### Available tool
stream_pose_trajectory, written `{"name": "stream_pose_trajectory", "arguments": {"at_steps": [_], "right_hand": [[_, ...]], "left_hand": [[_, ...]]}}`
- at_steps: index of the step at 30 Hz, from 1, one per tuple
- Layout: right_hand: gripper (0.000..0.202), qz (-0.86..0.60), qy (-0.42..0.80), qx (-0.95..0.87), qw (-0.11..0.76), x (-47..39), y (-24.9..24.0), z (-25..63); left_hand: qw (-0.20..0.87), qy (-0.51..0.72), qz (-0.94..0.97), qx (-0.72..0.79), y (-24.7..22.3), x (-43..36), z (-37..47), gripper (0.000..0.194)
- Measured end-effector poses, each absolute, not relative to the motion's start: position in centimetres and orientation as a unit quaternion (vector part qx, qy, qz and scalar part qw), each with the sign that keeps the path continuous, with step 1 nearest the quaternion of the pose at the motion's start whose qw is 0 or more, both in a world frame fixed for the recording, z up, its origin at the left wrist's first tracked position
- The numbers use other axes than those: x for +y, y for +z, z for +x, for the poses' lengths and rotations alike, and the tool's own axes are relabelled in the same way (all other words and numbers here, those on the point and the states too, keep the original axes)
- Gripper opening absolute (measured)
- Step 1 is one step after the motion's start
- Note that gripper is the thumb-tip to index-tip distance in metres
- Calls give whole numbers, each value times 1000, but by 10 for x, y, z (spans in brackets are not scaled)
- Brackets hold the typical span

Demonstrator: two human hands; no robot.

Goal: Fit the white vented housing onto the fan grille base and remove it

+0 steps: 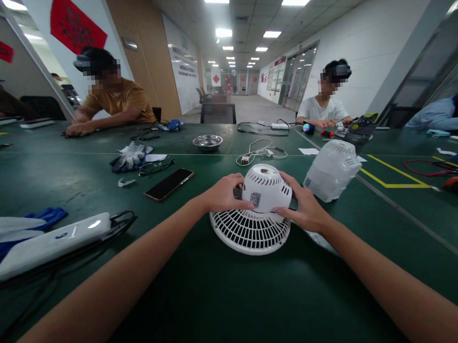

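A white fan motor housing (pixel 267 189), with vent slots and a small printed label, sits over a white round fan grille (pixel 253 235) lying on the green table. My left hand (pixel 228 192) grips the housing from its left side, the thumb beside the label. From the right, my right hand (pixel 304 205) holds the same housing, fingers curled behind it and thumb at its lower edge. The underside of the housing is hidden. Just right of my right hand stands a white vented plastic part (pixel 333 169), seemingly in clear wrapping.
Beyond the housing lie a white cable (pixel 261 151) and a steel bowl (pixel 207 142). On the left are a phone (pixel 169 184), gloves (pixel 132 156) and a white power bank-like device (pixel 56 245). Co-workers sit across the table, one in a brown shirt (pixel 124 103), another in white (pixel 322 110).
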State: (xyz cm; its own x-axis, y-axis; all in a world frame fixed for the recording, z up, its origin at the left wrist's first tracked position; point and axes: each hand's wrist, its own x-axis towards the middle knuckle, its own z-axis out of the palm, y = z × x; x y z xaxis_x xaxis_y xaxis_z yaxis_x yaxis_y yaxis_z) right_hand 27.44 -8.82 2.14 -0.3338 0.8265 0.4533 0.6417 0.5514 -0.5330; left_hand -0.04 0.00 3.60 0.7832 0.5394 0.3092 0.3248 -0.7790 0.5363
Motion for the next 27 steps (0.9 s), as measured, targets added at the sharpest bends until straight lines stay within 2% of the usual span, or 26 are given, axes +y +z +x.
{"name": "stream_pose_trajectory", "arguments": {"at_steps": [9, 19, 27], "right_hand": [[91, -458, 155, -799, 357, -88, 22, 273], [91, -442, 162, -800, 371, -86, 19, 273], [97, -447, 111, -820, 340, -88, 21, 275]], "left_hand": [[235, 215, 912, 257, 33, 1, -1, 70], [232, 237, 914, 234, 31, 1, -2, 60], [223, 232, 922, 217, 27, 4, -2, 69]]}}
